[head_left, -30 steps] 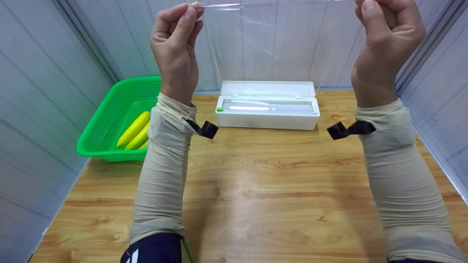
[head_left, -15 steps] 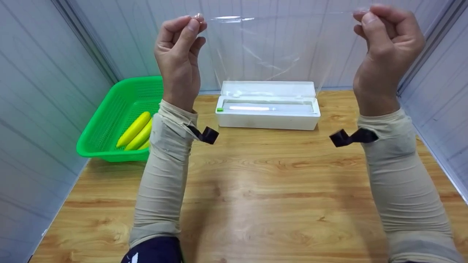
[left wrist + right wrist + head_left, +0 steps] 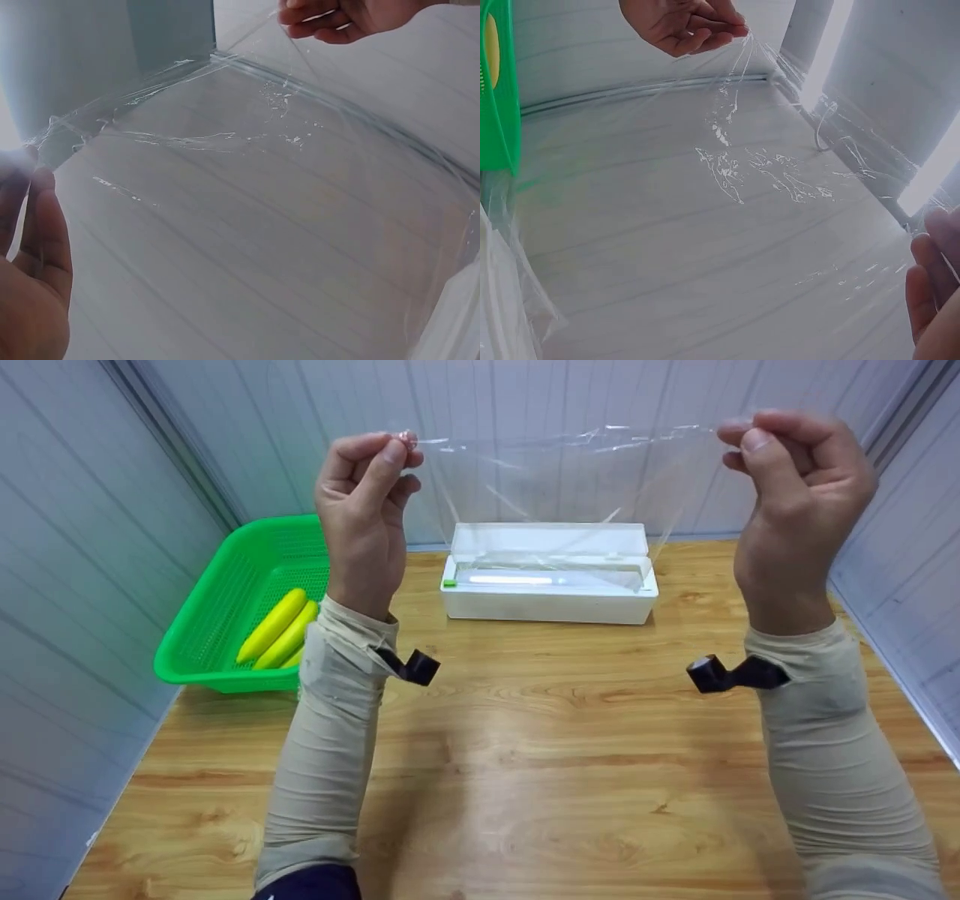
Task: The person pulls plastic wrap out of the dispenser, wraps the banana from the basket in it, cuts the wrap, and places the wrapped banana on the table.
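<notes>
A clear sheet of cling film (image 3: 555,472) stretches between both raised hands and runs down to a white cling film dispenser box (image 3: 550,609), whose lid stands up. My left hand (image 3: 366,521) pinches one upper corner between thumb and index finger. At the other corner, my right hand (image 3: 806,506) pinches the film the same way. Wrinkles run along the film's top edge in the left wrist view, where the left hand (image 3: 37,277) is at lower left. The right wrist view shows the right hand (image 3: 937,289) at the right edge.
A green plastic basket (image 3: 184,637) stands on the left with several yellow bananas (image 3: 272,626) in it, partly hidden by the left arm. Panelled walls (image 3: 67,585) enclose the wooden table (image 3: 547,780) at the back and sides. A green slider sits on the box's left end.
Both hands have come down together, still pinching the film. The film between them and the box now hangs slacker and more creased. Box and basket stay in place.
</notes>
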Demonstrator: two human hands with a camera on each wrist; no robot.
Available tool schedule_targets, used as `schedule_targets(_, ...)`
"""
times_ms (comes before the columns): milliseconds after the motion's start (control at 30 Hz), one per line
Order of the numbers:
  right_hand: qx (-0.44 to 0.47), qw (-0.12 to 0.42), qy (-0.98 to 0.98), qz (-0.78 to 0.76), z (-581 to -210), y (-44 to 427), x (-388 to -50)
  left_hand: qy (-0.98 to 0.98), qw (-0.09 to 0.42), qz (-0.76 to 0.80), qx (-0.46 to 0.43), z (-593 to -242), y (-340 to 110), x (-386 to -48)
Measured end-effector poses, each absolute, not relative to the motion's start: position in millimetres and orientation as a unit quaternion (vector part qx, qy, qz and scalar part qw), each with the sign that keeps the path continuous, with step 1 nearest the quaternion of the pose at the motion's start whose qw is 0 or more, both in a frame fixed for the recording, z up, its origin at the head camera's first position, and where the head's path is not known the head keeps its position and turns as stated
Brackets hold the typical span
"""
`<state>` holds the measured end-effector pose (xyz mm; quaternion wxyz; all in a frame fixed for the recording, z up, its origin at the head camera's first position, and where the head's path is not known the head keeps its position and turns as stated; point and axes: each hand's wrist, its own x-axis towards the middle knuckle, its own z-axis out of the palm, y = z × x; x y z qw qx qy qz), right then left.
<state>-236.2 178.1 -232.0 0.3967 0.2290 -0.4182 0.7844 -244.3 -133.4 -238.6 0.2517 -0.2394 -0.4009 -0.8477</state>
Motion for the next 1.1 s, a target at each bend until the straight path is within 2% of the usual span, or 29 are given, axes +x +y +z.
schedule_targets(300, 0.251, 0.38, -0.453, 0.766, -247.7, 184.5, -222.0, -0.388, 0.246, -0.855, -0.241, -251.7, -138.3, -227.8)
schedule_targets(533, 0.239, 0.385, -0.465, 0.761, -258.7, 186.9, -208.9, -0.42, 0.276, -0.818, -0.279, -262.7, -134.7, -216.7)
schedule_targets(733, 0.241, 0.373, -0.464, 0.766, -265.3, 186.9, -198.4, -0.427, 0.281, -0.802, -0.309, -269.5, -132.5, -211.3)
schedule_targets(1100, 0.259, 0.326, -0.488, 0.767, -287.7, 190.9, -189.7, -0.466, 0.25, -0.798, -0.29, -294.1, -145.3, -201.8)
